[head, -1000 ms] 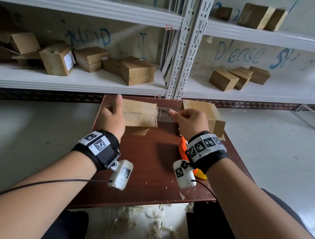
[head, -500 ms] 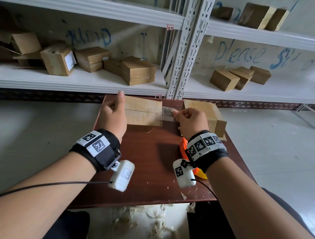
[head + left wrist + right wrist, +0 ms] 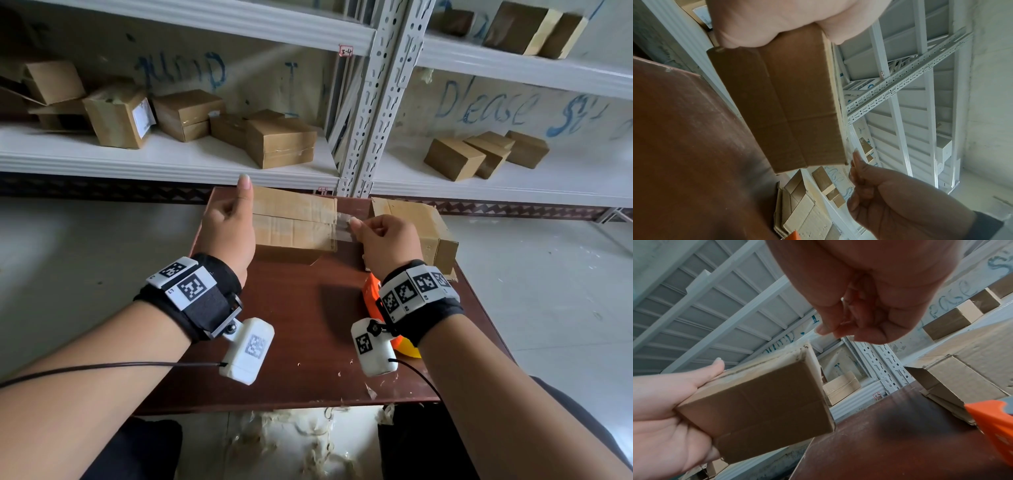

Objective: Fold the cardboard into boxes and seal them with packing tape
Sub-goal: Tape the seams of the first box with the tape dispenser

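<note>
My left hand (image 3: pixel 230 226) grips the left end of a small folded cardboard box (image 3: pixel 294 219), thumb lying along its top, and holds it lifted above the brown table (image 3: pixel 308 325). A strip of clear tape (image 3: pixel 342 224) runs along the box's top seam and past its right end. My right hand (image 3: pixel 383 240) pinches that loose tape end just beside the box. In the left wrist view the box (image 3: pixel 789 100) hangs from my palm, with the right hand (image 3: pixel 890 203) below it. The right wrist view shows the box (image 3: pixel 764 402) in my left hand (image 3: pixel 663 418).
A second, open cardboard box (image 3: pixel 421 229) lies at the table's right rear. An orange tape dispenser (image 3: pixel 373 298) sits under my right wrist. Finished boxes (image 3: pixel 281 144) rest on white metal shelves (image 3: pixel 171 164) behind the table. Cardboard scraps litter the floor near the front edge.
The box rose off the table and its lower flap closed flat. My right hand moved left toward the box, shortening the free stretch of tape.
</note>
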